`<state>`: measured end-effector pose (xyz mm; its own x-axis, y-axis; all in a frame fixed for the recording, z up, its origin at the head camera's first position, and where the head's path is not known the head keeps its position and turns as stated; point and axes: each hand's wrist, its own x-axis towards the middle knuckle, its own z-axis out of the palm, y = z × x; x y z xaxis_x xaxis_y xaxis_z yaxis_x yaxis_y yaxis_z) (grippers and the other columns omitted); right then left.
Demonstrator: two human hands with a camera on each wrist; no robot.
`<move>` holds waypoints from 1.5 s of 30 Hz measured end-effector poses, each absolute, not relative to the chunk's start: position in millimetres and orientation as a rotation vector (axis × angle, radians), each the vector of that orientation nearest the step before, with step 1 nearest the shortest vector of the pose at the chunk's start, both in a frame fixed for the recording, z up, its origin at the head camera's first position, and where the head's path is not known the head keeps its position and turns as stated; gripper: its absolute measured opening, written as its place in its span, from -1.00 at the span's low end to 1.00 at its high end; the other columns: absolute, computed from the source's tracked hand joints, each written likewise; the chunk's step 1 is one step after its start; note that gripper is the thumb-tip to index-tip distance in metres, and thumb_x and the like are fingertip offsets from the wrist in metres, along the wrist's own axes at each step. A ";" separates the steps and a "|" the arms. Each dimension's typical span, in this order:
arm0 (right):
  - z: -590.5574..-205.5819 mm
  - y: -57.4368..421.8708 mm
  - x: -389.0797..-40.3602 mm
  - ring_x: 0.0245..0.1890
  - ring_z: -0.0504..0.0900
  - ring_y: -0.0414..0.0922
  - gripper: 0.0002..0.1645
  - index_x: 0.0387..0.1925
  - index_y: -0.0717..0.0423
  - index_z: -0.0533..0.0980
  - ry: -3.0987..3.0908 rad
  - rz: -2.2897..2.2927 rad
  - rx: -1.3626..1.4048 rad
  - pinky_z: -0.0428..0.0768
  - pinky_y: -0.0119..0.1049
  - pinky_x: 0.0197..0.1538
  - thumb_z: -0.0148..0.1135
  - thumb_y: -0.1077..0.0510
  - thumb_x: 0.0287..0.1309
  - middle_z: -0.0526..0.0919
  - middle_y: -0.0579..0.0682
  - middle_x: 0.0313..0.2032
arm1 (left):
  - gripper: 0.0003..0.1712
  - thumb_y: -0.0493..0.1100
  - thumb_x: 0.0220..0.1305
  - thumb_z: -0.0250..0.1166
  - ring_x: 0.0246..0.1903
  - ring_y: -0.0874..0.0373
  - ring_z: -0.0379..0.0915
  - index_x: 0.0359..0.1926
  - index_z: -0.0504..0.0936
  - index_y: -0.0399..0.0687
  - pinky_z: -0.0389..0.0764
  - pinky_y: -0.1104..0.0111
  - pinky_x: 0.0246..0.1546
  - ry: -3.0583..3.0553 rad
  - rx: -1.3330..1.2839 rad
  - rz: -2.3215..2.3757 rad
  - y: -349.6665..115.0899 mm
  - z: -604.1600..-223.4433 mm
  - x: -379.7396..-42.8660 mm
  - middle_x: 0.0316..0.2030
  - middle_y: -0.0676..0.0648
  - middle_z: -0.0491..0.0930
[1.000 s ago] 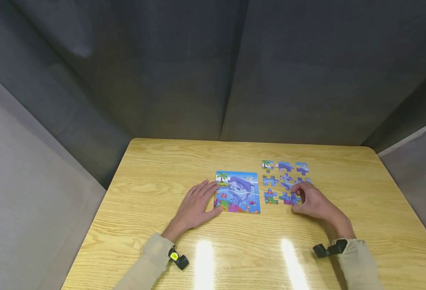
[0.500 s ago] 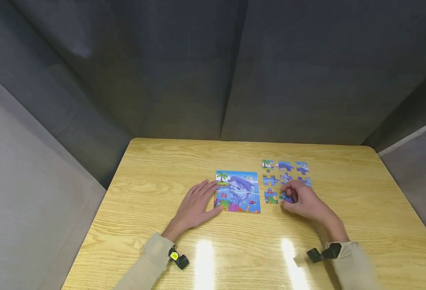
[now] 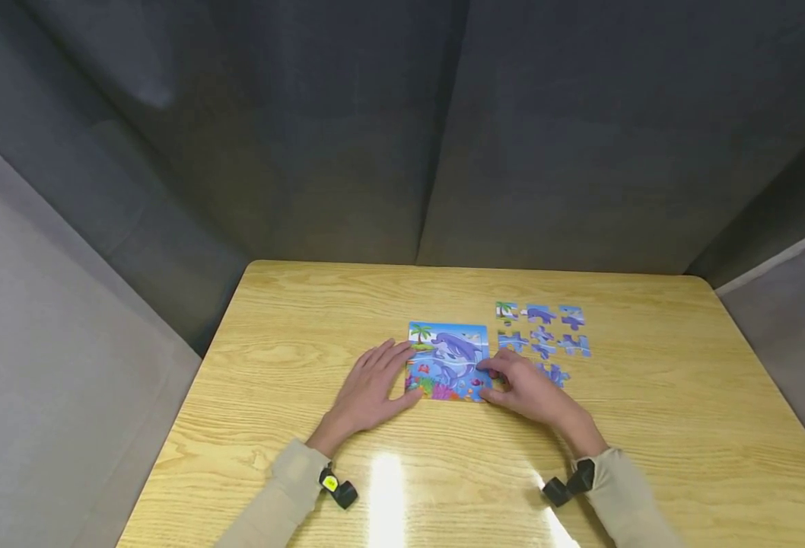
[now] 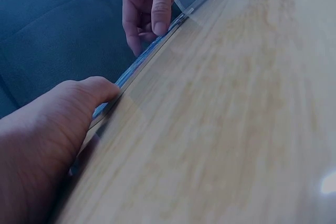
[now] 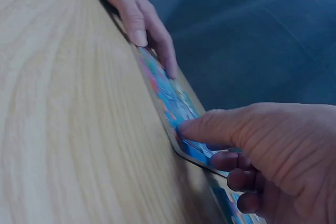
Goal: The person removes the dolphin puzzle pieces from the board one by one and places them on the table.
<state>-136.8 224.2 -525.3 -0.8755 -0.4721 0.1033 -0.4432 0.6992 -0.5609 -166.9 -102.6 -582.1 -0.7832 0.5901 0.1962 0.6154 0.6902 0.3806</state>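
A square jigsaw puzzle board (image 3: 443,358) with a dolphin picture lies flat on the table. Along its left edge rests my left hand (image 3: 373,387), fingers extended, fingertips and thumb touching the border. At the lower right corner of the board is my right hand (image 3: 529,387), thumb and index finger bent as if around a jigsaw piece (image 3: 478,380), which is mostly hidden. In the right wrist view the right thumb (image 5: 210,128) touches the board's surface, with the other fingers curled underneath. Loose jigsaw pieces (image 3: 541,313) lie in rows right of the board.
The wooden table (image 3: 320,304) carries the board and pieces. One piece (image 3: 552,374) sits beside my right hand, which partly covers the bottom row. Grey curtains (image 3: 334,152) hang behind the table's far edge.
My right hand has moved left from the loose pieces, over the bottom row, to the board's lower right corner. My left hand stays at the left edge.
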 end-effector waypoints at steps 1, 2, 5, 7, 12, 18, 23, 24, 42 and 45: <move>-526.1 222.6 -136.9 -0.29 0.45 -0.13 -0.56 0.09 0.26 0.68 2.848 -0.916 -0.782 0.46 -0.31 -0.24 0.50 0.13 0.24 0.57 -0.01 -0.22 | -0.10 0.47 0.47 0.00 0.62 -0.04 -0.08 0.63 0.20 0.14 0.06 -0.08 0.54 -2.835 -1.012 -0.671 -102.2 -582.3 -166.8 0.62 0.08 0.12; -526.5 221.2 -136.8 -0.29 0.45 -0.14 -0.56 0.09 0.26 0.68 2.849 -0.908 -0.793 0.47 -0.32 -0.25 0.50 0.12 0.25 0.58 -0.02 -0.21 | -0.10 0.47 0.47 -0.01 0.62 -0.04 -0.08 0.63 0.20 0.14 0.06 -0.08 0.54 -2.836 -1.013 -0.670 -102.0 -582.3 -166.8 0.62 0.08 0.12; -527.0 218.1 -136.9 -0.34 0.43 -0.19 -0.56 0.09 0.27 0.69 2.848 -0.884 -0.801 0.48 -0.34 -0.28 0.48 0.11 0.27 0.59 -0.02 -0.21 | -0.10 0.47 0.47 0.00 0.62 -0.04 -0.08 0.62 0.21 0.14 0.06 -0.08 0.54 -2.834 -1.016 -0.674 -101.5 -582.0 -166.9 0.62 0.08 0.12; -527.0 216.2 -137.2 -0.39 0.39 -0.22 -0.54 0.09 0.26 0.69 2.860 -0.858 -0.792 0.45 -0.37 -0.32 0.49 0.08 0.26 0.57 -0.03 -0.22 | -0.10 0.46 0.47 0.01 0.62 -0.05 -0.08 0.62 0.21 0.14 0.06 -0.08 0.54 -2.831 -1.016 -0.675 -101.5 -581.8 -167.0 0.62 0.08 0.12; -528.9 210.9 -137.4 -0.42 0.38 -0.27 -0.52 0.04 0.24 0.72 2.927 -0.803 -0.808 0.44 -0.40 -0.36 0.54 0.01 0.20 0.58 -0.05 -0.25 | -0.11 0.45 0.47 0.02 0.62 -0.04 -0.07 0.62 0.21 0.12 0.06 -0.08 0.54 -2.829 -1.016 -0.675 -102.1 -581.8 -167.1 0.61 0.07 0.13; -532.8 204.5 -137.2 -0.45 0.39 -0.30 -0.58 -0.08 0.22 0.76 3.035 -0.723 -0.844 0.44 -0.42 -0.40 0.56 -0.01 0.17 0.58 -0.08 -0.30 | -0.10 0.45 0.46 0.02 0.63 -0.01 -0.10 0.63 0.21 0.13 0.02 -0.06 0.55 -2.839 -1.007 -0.675 -102.0 -581.7 -166.7 0.62 0.08 0.13; -534.2 199.5 -137.4 -0.54 0.34 -0.29 -0.73 -0.23 0.14 0.75 3.117 -0.584 -0.935 0.40 -0.41 -0.47 0.53 0.02 0.19 0.51 -0.10 -0.38 | -0.09 0.46 0.46 0.02 0.63 0.00 -0.10 0.63 0.20 0.14 0.01 -0.06 0.56 -2.837 -1.005 -0.668 -101.8 -581.9 -166.5 0.61 0.08 0.13; -534.8 198.3 -137.3 -0.55 0.33 -0.29 -0.77 -0.27 0.12 0.74 3.139 -0.546 -0.963 0.39 -0.41 -0.48 0.52 0.03 0.19 0.49 -0.11 -0.39 | -0.09 0.46 0.46 0.03 0.63 0.00 -0.10 0.63 0.20 0.14 0.01 -0.06 0.56 -2.835 -1.005 -0.667 -101.8 -582.0 -166.5 0.61 0.08 0.14; -539.4 193.5 -122.9 -0.53 0.33 -0.23 -0.83 -0.32 0.16 0.63 3.254 -0.410 -1.107 0.43 -0.33 -0.46 0.44 0.13 0.24 0.44 -0.07 -0.42 | -0.09 0.46 0.45 0.03 0.62 -0.05 -0.06 0.62 0.22 0.13 0.05 -0.09 0.54 -2.825 -1.013 -0.659 -102.3 -581.1 -165.6 0.61 0.05 0.15; -536.7 193.8 -120.0 -0.52 0.32 -0.24 -0.82 -0.28 0.16 0.64 3.219 -0.416 -1.082 0.42 -0.36 -0.45 0.43 0.11 0.28 0.44 -0.08 -0.40 | -0.09 0.46 0.46 0.03 0.62 -0.04 -0.06 0.62 0.22 0.13 0.05 -0.09 0.55 -2.826 -1.012 -0.658 -102.1 -580.9 -165.9 0.61 0.06 0.15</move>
<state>-120.0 193.8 -536.7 -0.7648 -0.5500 0.3356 -0.6172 0.7748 -0.1370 -165.9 -102.1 -580.9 -0.7812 0.5902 0.2035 0.6194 0.6919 0.3711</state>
